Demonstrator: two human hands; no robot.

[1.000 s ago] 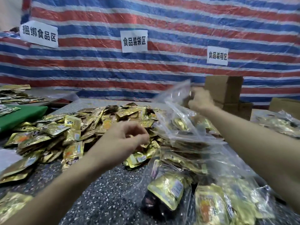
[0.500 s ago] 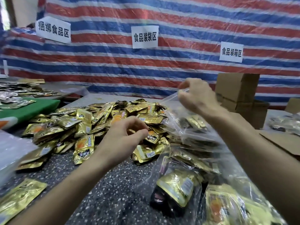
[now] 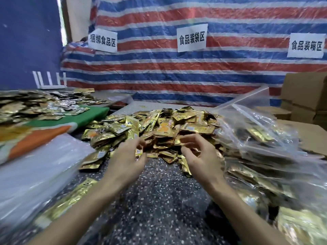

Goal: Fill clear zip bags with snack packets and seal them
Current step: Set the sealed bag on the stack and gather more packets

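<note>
L hand, R hand over snack packets, centre frame.
L blurred, grip unclear; R loosely curled, empty, prob. to scoop the heap kept within reach; filled zip bags stacked right on counter.

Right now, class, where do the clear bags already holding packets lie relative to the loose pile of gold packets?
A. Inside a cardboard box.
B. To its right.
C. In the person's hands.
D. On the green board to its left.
B: the filled clear bags are heaped on the table to the right of the loose packet pile, outside the cardboard boxes.
</note>
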